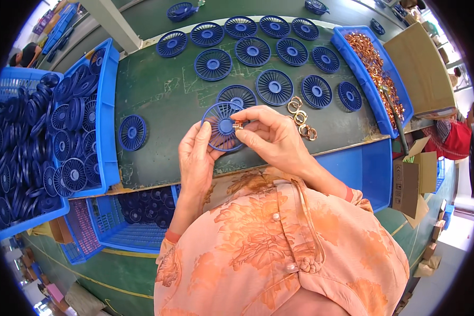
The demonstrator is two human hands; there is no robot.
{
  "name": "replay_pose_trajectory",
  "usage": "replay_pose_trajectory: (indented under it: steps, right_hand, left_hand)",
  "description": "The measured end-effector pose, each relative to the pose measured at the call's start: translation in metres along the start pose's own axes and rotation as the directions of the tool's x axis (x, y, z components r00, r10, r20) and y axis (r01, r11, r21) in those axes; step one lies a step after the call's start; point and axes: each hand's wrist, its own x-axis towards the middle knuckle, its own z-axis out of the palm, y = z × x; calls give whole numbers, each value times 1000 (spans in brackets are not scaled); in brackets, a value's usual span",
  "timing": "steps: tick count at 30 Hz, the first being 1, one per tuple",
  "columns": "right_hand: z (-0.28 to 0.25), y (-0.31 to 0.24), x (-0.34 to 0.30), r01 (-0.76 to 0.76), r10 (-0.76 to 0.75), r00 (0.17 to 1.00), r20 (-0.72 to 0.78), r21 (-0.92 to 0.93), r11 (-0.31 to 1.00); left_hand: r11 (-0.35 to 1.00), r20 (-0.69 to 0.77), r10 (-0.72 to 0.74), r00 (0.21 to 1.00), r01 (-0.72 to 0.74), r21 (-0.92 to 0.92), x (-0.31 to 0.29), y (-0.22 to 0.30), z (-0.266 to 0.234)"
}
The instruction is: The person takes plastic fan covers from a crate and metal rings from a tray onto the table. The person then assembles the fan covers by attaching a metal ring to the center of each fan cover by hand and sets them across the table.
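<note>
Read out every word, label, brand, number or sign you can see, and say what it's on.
Open cardboard box, right: small printed marks on its side, too small to read reliably.
Blue slatted disc in the left hand: no readable text.
Blue discs on the green bench: none readable.

Head-worn fisheye view (bowed toward its rim), facing down, near left hand [196, 151] and right hand [273, 136]

Looks like moulded plastic, smooth with a slight sheen, on the spoked blue wheels [226, 126]. Gleams like polished copper-coloured metal on the loose rings [306, 130]. Appears smooth but scuffed and scratched on the green tabletop [163, 89]. Shows glossy plastic on the blue crate [108, 126], matt cardboard on the brown box [418, 73], slightly satiny cloth on the printed blouse [237, 237]
</note>
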Motion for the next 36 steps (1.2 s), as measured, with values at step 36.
replay_pose_trajectory:
  steps: [36]
  right_hand:
    - [19,14,20,369,-415,905,95,-661,654]
  left_hand:
    - [974,-21,205,979,-201,109,-6,-39,-5]
